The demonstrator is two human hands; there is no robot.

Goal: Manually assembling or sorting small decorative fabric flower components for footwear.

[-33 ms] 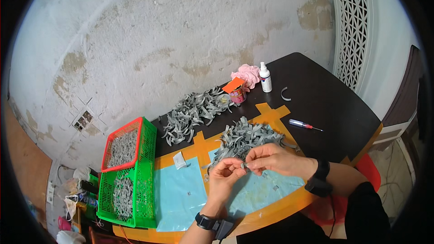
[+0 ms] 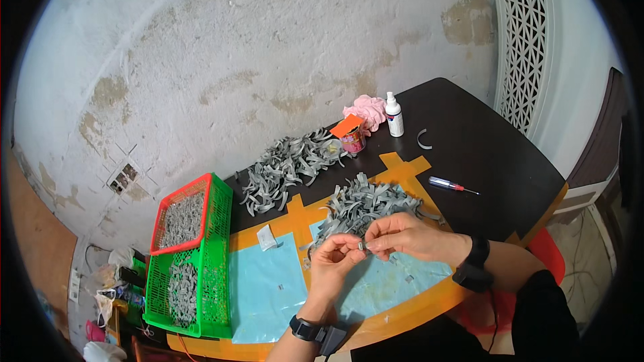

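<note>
A small grey piece (image 2: 361, 246) sits between the fingertips of my two hands, just in front of a heap of curved grey strips (image 2: 365, 204). My left hand (image 2: 333, 258) pinches it from the left with thumb and finger. From the right, my right hand (image 2: 402, 236) has its thumb and forefinger closed at the same piece. What exactly the piece is cannot be made out at this size. Below the hands lies a light blue sheet (image 2: 396, 291) taped to the table, with a few tiny scraps on it.
At left stand a green basket (image 2: 218, 255) and a red basket (image 2: 209, 204), both holding small grey pieces. A second strip heap (image 2: 282, 167) lies by the wall. Further right are a tin (image 2: 353, 141), a pink cloth (image 2: 367, 108), a spray bottle (image 2: 394, 117) and a screwdriver (image 2: 451, 185).
</note>
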